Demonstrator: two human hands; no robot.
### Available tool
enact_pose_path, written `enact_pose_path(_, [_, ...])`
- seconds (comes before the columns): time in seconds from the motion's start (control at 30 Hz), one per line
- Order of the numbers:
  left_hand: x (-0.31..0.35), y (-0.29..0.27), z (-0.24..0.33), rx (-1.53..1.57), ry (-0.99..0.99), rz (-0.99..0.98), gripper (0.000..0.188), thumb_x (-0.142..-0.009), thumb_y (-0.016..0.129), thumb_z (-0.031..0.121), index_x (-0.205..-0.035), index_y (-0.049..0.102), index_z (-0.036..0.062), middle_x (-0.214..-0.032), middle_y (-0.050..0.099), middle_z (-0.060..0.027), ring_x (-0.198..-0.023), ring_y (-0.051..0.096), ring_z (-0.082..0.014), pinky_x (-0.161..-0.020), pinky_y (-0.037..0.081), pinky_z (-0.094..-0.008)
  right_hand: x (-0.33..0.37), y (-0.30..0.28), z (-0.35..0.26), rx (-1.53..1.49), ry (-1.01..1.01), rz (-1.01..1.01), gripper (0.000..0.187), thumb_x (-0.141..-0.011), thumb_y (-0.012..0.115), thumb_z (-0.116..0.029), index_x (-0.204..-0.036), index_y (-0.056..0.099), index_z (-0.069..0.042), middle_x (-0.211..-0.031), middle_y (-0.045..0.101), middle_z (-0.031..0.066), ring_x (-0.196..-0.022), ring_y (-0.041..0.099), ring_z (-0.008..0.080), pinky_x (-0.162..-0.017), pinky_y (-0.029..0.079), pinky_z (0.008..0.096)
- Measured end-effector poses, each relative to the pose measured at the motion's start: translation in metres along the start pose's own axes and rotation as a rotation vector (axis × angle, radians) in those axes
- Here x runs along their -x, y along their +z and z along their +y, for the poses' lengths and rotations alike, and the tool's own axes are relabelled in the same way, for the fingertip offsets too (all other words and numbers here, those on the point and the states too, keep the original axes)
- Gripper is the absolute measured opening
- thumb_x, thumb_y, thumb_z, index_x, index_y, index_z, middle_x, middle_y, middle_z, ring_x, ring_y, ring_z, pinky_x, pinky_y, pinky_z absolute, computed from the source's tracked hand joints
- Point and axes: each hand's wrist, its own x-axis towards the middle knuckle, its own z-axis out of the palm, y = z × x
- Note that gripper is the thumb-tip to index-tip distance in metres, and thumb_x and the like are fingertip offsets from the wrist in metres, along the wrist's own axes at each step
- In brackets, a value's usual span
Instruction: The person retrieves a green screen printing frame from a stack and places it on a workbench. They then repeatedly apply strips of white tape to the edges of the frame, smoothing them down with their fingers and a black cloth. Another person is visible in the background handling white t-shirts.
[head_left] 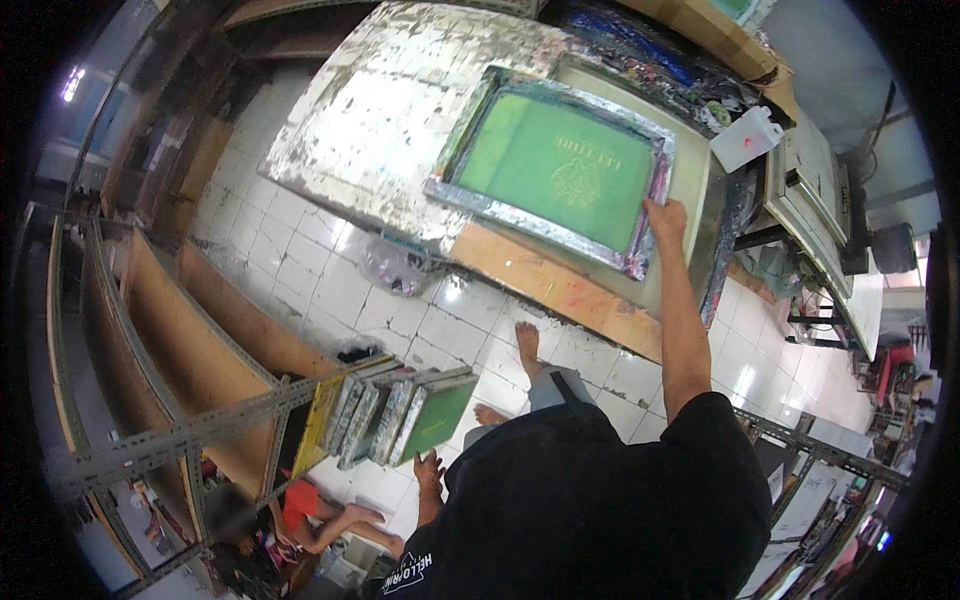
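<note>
A person in a dark shirt stands barefoot on a white tiled floor [300, 260], seen from above. Their right hand [665, 218] reaches far forward and closes over the near right corner of a screen-printing frame [560, 165], fingers wrapped on the metal edge. The frame has a green mesh with a pale design at its centre and lies flat on a paint-crusted printing table [380, 100], its near edge close to the table's bare wooden strip [560, 290].

The left hand [430, 468] hangs low beside the body, fingers loosely spread, holding nothing, just near a row of more green-meshed frames [400, 415] standing on edge against a slotted metal rack [190, 435].

The frame is gripped by one corner only, so it could twist or slide off the table edge if lifted that way, and the mesh could snag. Bare feet on glossy tile look a slipping risk, and a crumpled clear plastic bag [395, 268] lies on the floor under the table's near edge.

To the far right, a white plastic jug [745, 138] with a pink mark sits tilted on a cluttered bench. Brown cardboard boxes [720, 35] stack at the far edge. Another person [300, 515] in red crouches at the near left.
</note>
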Motion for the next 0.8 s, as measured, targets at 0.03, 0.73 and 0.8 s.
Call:
enact_pose_path(0.03, [0.001,-0.004,-0.001,0.009,-0.010,0.016,0.090,-0.089,0.069,0.023,-0.155,0.008,0.0148,-0.137,0.052,-0.0195,-0.116,0.056,-0.0378,-0.089,0.048,-0.0523,0.001,-0.001,-0.003,0.043,-0.015,-0.019,0.047,-0.066,0.076,-0.034,-0.093,0.071,0.005,-0.089,0.070,0.0252,-0.087,0.069,0.0365,-0.079,0.053,0.0404])
enact_pose_path(0.73, [0.053,-0.134,-0.245,0.125,-0.258,0.115,0.090,-0.088,0.071,0.026,-0.154,0.012,0.0091,-0.135,0.052,-0.0202,-0.114,0.057,-0.0357,-0.087,0.049,-0.0502,0.277,0.164,0.106,0.565,-0.650,-0.376,0.047,-0.082,0.066,-0.022,-0.125,0.052,-0.008,-0.124,0.058,0.0173,-0.096,0.066,0.0340,-0.082,0.053,0.0460])
enact_pose_path(0.8, [0.062,-0.153,-0.266,0.089,-0.317,0.152,0.088,-0.089,0.070,0.024,-0.154,0.013,0.0073,-0.131,0.054,-0.0208,-0.109,0.059,-0.0335,-0.082,0.051,-0.0496,0.250,0.195,0.134,0.717,-0.641,-0.220,0.055,-0.081,0.066,-0.022,-0.132,0.050,-0.009,-0.129,0.056,0.0188,-0.102,0.064,0.0367,-0.088,0.050,0.0483])
